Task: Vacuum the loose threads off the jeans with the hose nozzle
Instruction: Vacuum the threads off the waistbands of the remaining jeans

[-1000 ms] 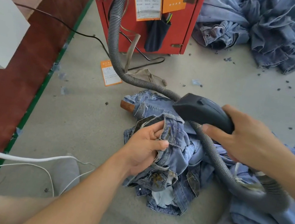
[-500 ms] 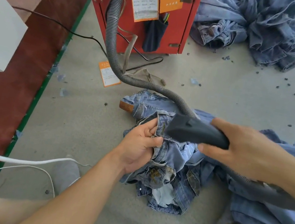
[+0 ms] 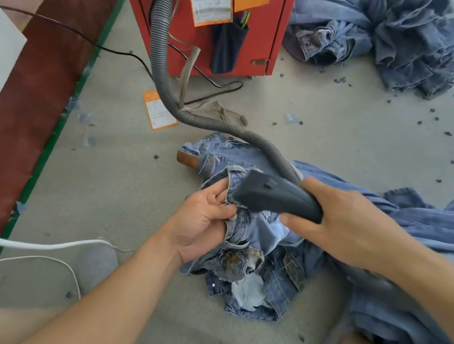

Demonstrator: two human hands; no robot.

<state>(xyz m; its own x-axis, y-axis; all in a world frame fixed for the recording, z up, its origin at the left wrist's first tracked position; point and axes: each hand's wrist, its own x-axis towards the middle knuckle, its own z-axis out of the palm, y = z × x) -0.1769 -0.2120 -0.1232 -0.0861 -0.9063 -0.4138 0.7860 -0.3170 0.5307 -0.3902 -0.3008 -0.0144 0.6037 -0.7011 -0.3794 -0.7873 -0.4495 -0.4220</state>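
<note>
Nozzle (image 3: 273, 193) lies almost level at frame centre, long axis left to right, mouth pointing left onto the denim edge. Right hand (image 3: 344, 223) grips its rear; left hand (image 3: 204, 222) pinches the jeans (image 3: 253, 255) beneath. One ribbed hose (image 3: 162, 48) runs up to one red machine (image 3: 263, 26); a second denim heap (image 3: 389, 33) lies upper right.

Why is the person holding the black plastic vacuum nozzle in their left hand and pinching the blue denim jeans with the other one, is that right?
Not quite. The head view shows the black plastic vacuum nozzle held in the right hand, not the left. The left hand is the one pinching the blue denim jeans, right at the nozzle's mouth.
</note>
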